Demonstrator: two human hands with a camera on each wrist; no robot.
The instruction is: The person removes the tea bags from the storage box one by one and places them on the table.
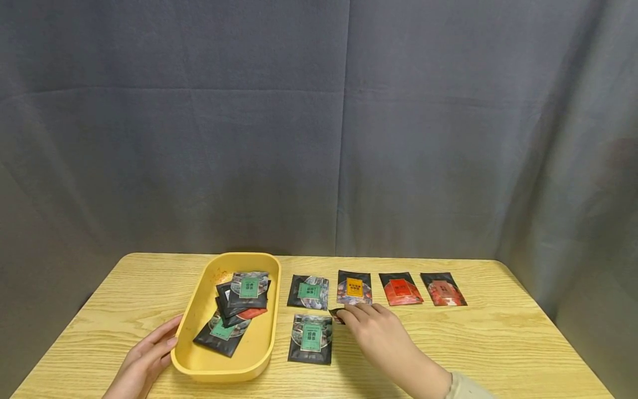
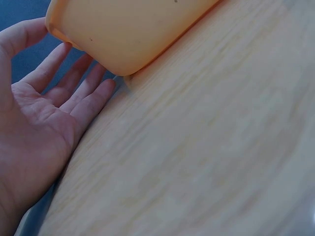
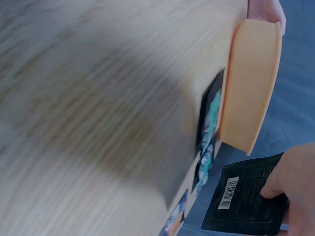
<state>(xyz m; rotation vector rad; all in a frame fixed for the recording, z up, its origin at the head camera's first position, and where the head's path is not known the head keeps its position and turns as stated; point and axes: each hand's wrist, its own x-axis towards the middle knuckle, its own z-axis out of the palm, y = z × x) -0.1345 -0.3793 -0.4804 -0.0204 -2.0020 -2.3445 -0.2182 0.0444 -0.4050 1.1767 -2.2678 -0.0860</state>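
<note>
My right hand [image 1: 374, 330] pinches a dark tea sachet [image 3: 241, 201] above the table. Its barcoded back shows in the right wrist view; mostly my fingers cover it in the head view. On the left, my left hand [image 1: 144, 357] touches the outer side of a yellow tray [image 1: 249, 363], its fingers fairly straight. Inside the tray lies a loose pile of sachets, with a green-labelled sachet [image 1: 250, 288] on top and a bit of red showing beneath. Just left of my right hand, another green-labelled sachet [image 1: 311, 339] lies flat on the table.
A row runs along the back of the wooden table [image 1: 498, 343]: a green-labelled sachet [image 1: 309, 291], a yellow-labelled sachet [image 1: 355, 286], a red-labelled sachet [image 1: 401, 288] and a pink-labelled sachet [image 1: 443, 288]. Grey curtains [image 1: 319, 138] hang behind and at the sides.
</note>
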